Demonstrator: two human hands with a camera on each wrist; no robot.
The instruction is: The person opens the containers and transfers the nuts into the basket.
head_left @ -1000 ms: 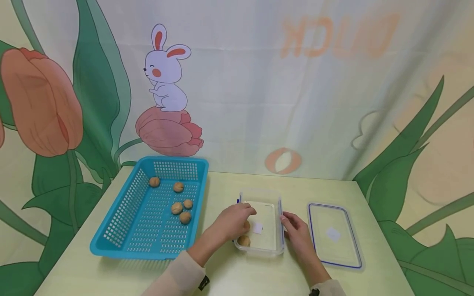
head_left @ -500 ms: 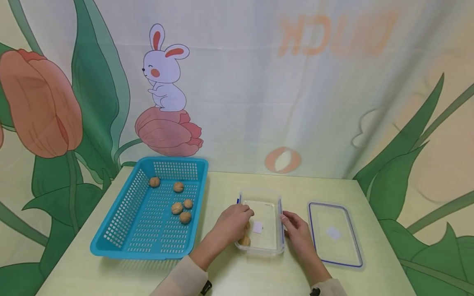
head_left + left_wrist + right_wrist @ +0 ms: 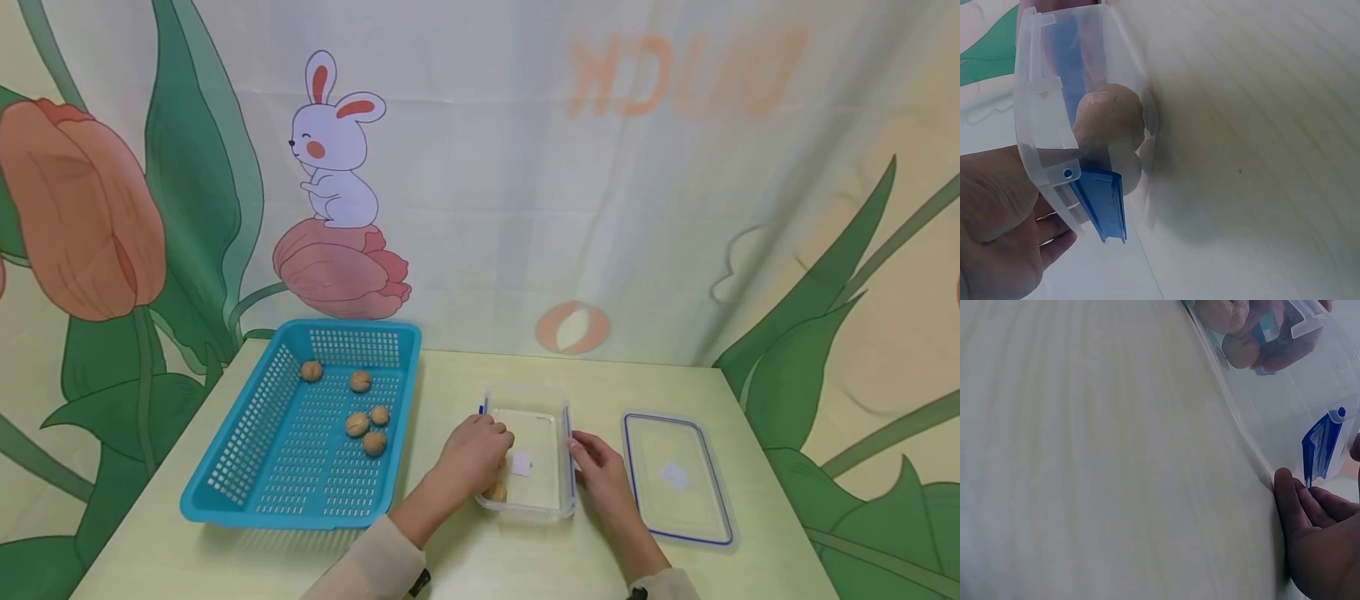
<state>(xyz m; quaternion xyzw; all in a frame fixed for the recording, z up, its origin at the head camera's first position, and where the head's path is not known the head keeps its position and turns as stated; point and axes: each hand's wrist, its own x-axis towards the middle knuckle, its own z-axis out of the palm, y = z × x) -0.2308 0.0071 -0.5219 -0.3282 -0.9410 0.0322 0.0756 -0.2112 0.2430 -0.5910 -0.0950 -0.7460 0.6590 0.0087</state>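
A clear plastic food container with blue side latches sits on the table in front of me. My left hand reaches over its left wall, fingers curled down inside around a walnut, mostly covered by the hand in the head view. Another walnut lies in the container's near left corner, also visible through the wall in the left wrist view. At the right wall, my right hand grips the container, thumb at the rim and fingers low outside, beside the blue latch.
To the left stands a blue perforated basket with several walnuts in it. A clear lid with a blue seal lies flat on the right. Behind the table hangs a printed curtain.
My left hand shifts slightly within the container's left side and now covers more of the walnut beneath its fingers. The right hand stays at the right wall.
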